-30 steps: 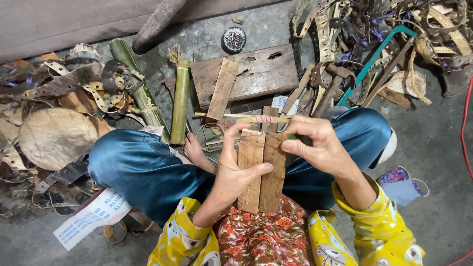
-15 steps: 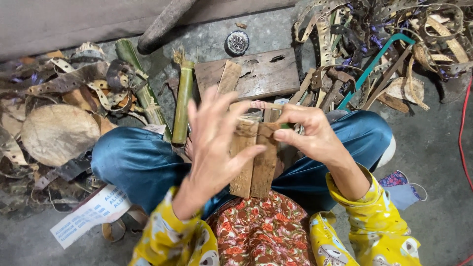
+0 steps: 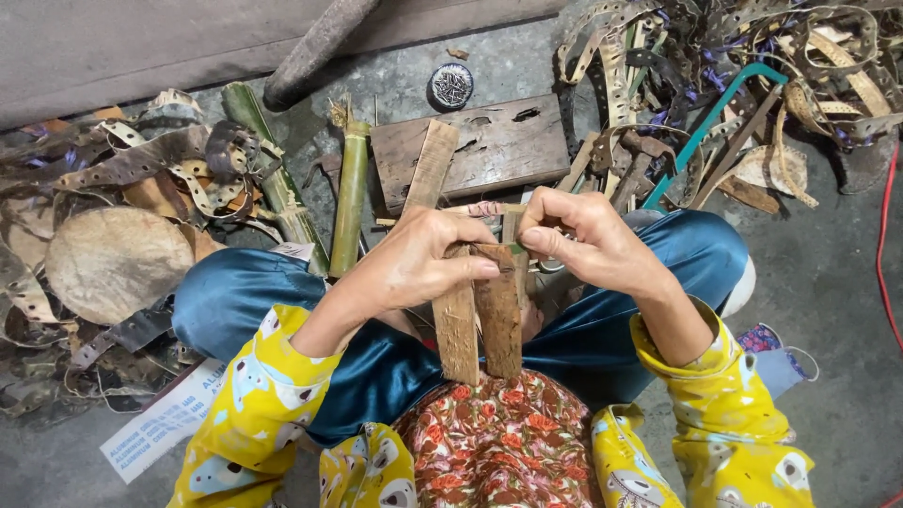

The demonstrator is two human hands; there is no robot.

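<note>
Two flat brown wooden slats (image 3: 482,320) stand side by side on end in my lap. My left hand (image 3: 414,261) grips their upper part from the left, fingers laid across the front. My right hand (image 3: 588,240) pinches their top from the right, thumb and fingers closed on the wood near a thin strip and some reddish binding (image 3: 484,209). Both hands sit above my blue trousers (image 3: 658,282), and yellow patterned sleeves cover my forearms.
A worn wooden block (image 3: 489,146) with a slat leaning on it lies just ahead on the concrete floor. Green bamboo sticks (image 3: 350,193) lie left of it. Punched scrap strips are heaped at the left (image 3: 141,179) and upper right. A round tin of nails (image 3: 451,85), a teal-framed saw (image 3: 715,122).
My left hand, lifted with fingers spread half a second ago, has come back down and closed on the slats. My right hand has stayed at their top.
</note>
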